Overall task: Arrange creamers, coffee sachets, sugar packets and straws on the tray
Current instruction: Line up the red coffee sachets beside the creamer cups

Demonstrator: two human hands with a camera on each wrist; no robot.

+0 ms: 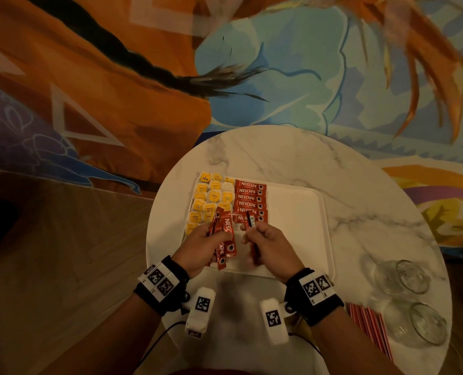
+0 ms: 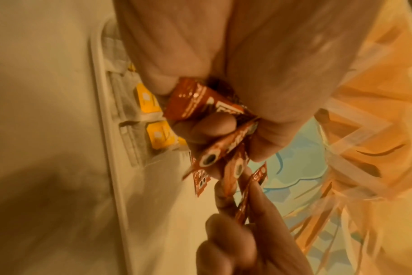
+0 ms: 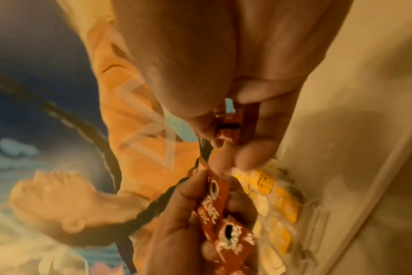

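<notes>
A white tray (image 1: 298, 226) lies on the round marble table (image 1: 360, 201). Yellow tea bags (image 1: 207, 198) fill its left side, and beside them runs a column of red coffee sachets (image 1: 249, 201). Over the tray's near edge my left hand (image 1: 203, 246) grips a bundle of several red coffee sachets (image 1: 225, 239), whose printed cups show in the left wrist view (image 2: 209, 158). My right hand (image 1: 265, 244) pinches one red sachet (image 1: 252, 239) edge-on, close beside the bundle; the right wrist view shows this sachet (image 3: 231, 124) between thumb and fingers.
Red-striped straws (image 1: 371, 326) lie at the table's near right edge. Two clear glass bowls (image 1: 411, 277) stand to their right. The tray's right half is bare. A patterned orange and blue bedspread (image 1: 116, 77) lies beyond the table.
</notes>
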